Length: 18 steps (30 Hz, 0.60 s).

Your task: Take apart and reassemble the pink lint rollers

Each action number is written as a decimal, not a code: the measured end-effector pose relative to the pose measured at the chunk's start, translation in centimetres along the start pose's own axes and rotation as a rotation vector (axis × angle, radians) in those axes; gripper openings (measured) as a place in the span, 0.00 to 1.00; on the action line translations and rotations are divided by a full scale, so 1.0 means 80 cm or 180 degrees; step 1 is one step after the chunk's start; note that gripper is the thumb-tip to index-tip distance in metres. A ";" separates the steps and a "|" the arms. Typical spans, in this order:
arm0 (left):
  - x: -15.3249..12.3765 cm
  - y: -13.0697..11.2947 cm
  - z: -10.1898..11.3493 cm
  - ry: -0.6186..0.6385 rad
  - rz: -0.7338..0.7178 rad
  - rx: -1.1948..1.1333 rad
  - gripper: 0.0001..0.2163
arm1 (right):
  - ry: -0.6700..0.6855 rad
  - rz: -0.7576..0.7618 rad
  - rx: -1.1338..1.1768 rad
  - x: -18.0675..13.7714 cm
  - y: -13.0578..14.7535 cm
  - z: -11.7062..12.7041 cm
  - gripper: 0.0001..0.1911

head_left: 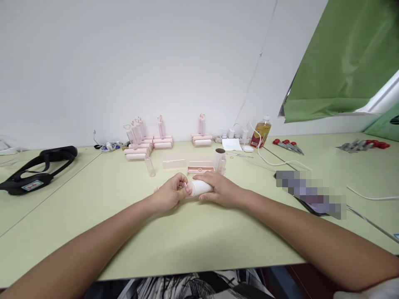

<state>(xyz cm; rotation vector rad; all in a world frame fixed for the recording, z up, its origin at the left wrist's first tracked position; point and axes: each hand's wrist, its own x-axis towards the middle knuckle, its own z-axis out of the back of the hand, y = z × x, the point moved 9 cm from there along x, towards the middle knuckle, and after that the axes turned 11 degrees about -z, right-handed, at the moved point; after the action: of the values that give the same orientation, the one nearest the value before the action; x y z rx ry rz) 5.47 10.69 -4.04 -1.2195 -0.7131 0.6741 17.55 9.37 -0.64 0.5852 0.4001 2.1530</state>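
Note:
A white lint-roller roll [201, 187] lies nearly level above the table between my hands. My right hand [222, 189] is wrapped over its right part. My left hand [173, 192] is closed at the roll's left end, its thumb pressed against the pinkish end; a small pale piece shows between the fingers, too hidden to make out. Just beyond the hands is an open pink case [201, 170], with clear plastic covers [173, 164] beside it. A clear pink tube [150, 166] stands to the left. Another white roll [220, 153] with a brown core stands behind my right hand.
Along the wall stand several pink lint rollers [137, 157]. A bottle [261, 132], white chargers and cables, and red-handled tools [288, 145] are at the back right. A pixelated phone [308, 195] lies by my right forearm. A black headset strap [39, 170] is at far left.

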 end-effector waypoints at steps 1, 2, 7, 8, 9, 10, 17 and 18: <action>0.000 -0.001 0.000 0.0001 -0.0026 0.0012 0.20 | -0.0001 -0.0022 0.0008 0.000 0.000 0.000 0.31; 0.001 -0.002 0.001 -0.0006 -0.0060 0.0014 0.20 | 0.0001 -0.0046 0.0009 0.001 0.001 0.000 0.31; 0.003 -0.002 0.005 -0.0121 -0.0169 0.0046 0.19 | -0.0022 -0.0112 -0.0023 0.001 0.003 0.001 0.29; 0.004 -0.003 0.006 -0.0157 -0.0218 0.0091 0.19 | -0.0033 -0.0124 -0.0035 0.001 0.004 0.002 0.28; 0.004 -0.005 0.006 -0.0194 -0.0277 0.0146 0.19 | -0.0049 -0.0143 -0.0054 0.001 0.003 0.002 0.28; 0.005 -0.007 0.007 -0.0229 -0.0331 0.0194 0.19 | -0.0061 -0.0162 -0.0079 0.000 0.003 0.002 0.28; 0.005 -0.010 0.008 -0.0330 -0.0542 0.0321 0.17 | -0.0117 -0.0192 -0.0194 -0.001 0.001 -0.001 0.28; 0.005 -0.010 0.010 -0.0353 -0.0585 0.0398 0.17 | -0.0108 -0.0194 -0.0216 -0.001 0.000 -0.001 0.28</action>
<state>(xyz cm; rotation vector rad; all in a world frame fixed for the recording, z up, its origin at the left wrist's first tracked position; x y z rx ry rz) 5.15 11.27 -3.05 -0.9944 -0.8515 0.6272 17.52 9.27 -0.74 0.5636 0.3210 2.0872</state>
